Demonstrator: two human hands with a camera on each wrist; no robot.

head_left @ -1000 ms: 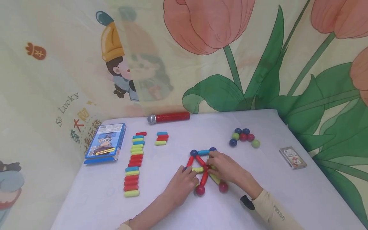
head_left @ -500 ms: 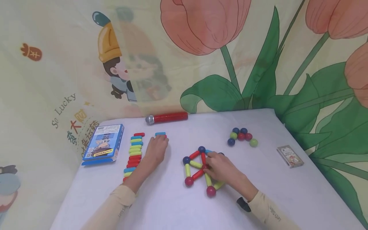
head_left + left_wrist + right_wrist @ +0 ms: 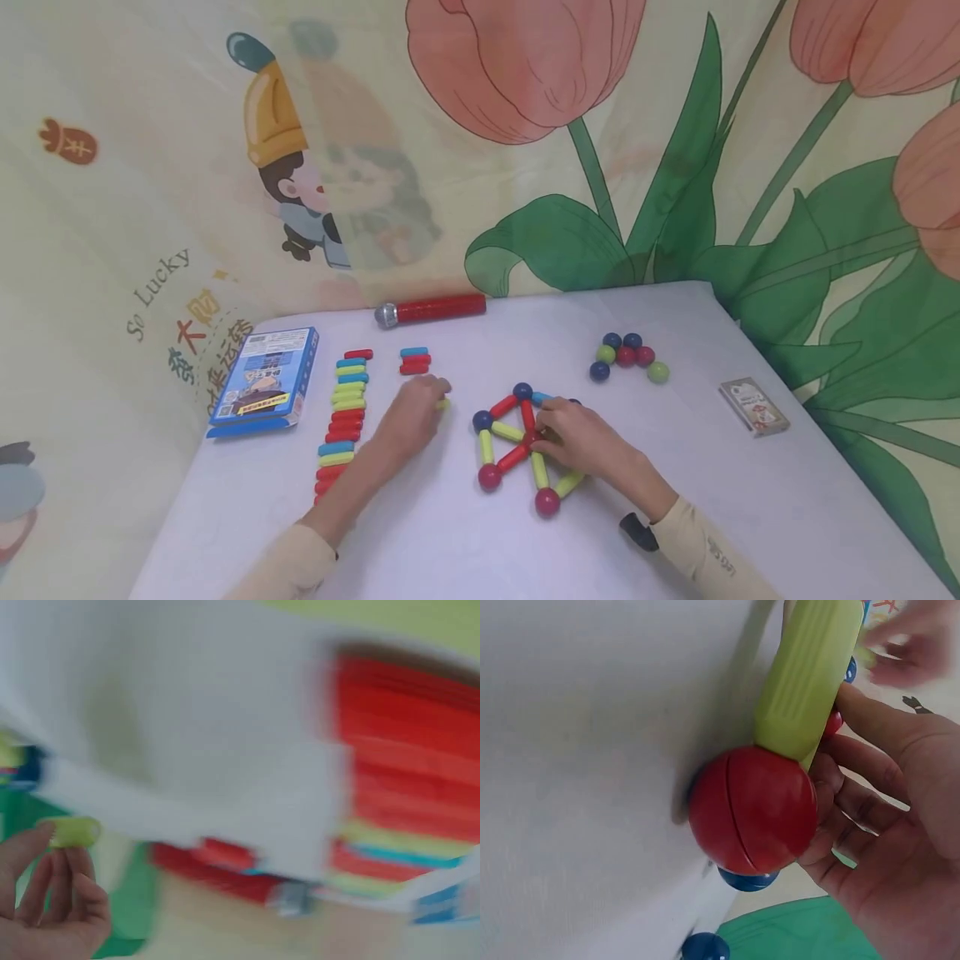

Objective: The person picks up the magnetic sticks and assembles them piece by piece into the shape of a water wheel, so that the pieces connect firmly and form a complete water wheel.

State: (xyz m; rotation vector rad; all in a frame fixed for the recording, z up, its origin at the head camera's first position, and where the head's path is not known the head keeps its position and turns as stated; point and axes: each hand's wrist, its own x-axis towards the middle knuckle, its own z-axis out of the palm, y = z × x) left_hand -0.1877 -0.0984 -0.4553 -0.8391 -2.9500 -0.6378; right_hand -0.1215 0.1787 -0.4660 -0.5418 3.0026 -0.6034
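My left hand [image 3: 411, 417] pinches a short yellow-green magnetic stick [image 3: 76, 832] between thumb and fingertips, raised over the table left of a flat stick-and-ball frame. Red, yellow-green and blue sticks form this frame, joined by balls such as a dark blue ball [image 3: 482, 421] and a red ball [image 3: 490, 477]. My right hand [image 3: 581, 435] grips the frame around its middle, hiding part of its right side. In the right wrist view, a yellow-green stick [image 3: 806, 682] meets a large red ball [image 3: 754, 810], with curled fingers [image 3: 855, 802] beside them.
A long column of sticks [image 3: 347, 415] and a short group [image 3: 415, 363] lie to the left. Loose balls [image 3: 626, 357] sit at the back right. Around them are a blue box [image 3: 262, 379], a red toy microphone [image 3: 438, 309], a small card box [image 3: 753, 406] and a black object [image 3: 639, 532].
My left hand left the frame, reached the short stick group, and now comes back rightward with its yellow-green stick. The frame turned and shifted early on, with my right hand staying on it.
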